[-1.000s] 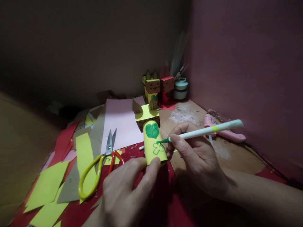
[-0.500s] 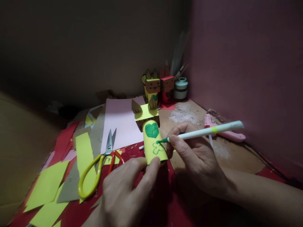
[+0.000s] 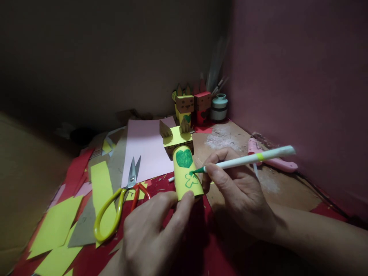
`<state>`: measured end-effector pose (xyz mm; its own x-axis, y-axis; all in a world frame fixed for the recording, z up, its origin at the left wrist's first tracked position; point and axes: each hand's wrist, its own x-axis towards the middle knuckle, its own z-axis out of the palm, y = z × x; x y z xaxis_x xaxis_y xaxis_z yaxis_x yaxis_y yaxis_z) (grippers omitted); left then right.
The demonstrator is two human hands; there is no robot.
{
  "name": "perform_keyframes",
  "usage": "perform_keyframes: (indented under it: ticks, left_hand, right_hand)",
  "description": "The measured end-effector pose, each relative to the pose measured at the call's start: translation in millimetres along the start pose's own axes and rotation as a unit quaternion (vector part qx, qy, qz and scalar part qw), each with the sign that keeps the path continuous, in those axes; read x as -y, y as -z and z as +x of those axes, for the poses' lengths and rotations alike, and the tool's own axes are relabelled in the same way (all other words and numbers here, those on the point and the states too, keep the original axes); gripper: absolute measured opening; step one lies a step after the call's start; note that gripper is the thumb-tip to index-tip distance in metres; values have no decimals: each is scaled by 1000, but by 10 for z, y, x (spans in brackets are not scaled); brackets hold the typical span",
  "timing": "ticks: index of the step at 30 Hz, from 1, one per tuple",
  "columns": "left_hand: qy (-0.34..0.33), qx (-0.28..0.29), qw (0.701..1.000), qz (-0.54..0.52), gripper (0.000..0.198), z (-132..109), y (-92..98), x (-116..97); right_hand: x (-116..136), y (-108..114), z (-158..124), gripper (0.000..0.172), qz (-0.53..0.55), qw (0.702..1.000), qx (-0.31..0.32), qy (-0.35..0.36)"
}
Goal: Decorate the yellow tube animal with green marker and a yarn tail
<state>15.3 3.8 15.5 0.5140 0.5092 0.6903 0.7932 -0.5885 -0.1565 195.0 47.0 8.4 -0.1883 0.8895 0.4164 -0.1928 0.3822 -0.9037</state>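
A yellow paper roll figure (image 3: 185, 172) with a brown box head lies tilted on the red surface, a green heart and a green flower outline drawn on it. My left hand (image 3: 152, 234) pinches the roll's near end between thumb and fingers. My right hand (image 3: 238, 195) grips a white marker (image 3: 247, 160) with a green tip. The tip touches the roll at the flower outline.
Yellow-handled scissors (image 3: 115, 207) lie left of the roll among yellow, red and brown paper scraps (image 3: 54, 226) and a pink sheet (image 3: 145, 151). A pink glue gun (image 3: 271, 159) rests by the right wall. Two finished box figures (image 3: 192, 105) and a jar (image 3: 219, 107) stand in the corner.
The marker tip has shifted slightly along the flower outline. Both hands and the roll stay almost where they were.
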Motion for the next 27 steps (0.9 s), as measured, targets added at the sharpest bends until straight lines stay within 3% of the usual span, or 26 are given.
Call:
perform_keyframes:
  ticks: [19,27]
  left_hand:
    - [1,-3,1000,-9,23,-19,-6,2]
    - [-2,-3,1000,-17,22,-47,-14,3]
  right_hand:
    - [29,18,-26,14,-13,1000,15,8]
    - [7,2,2,10,13,1000,-9,-13]
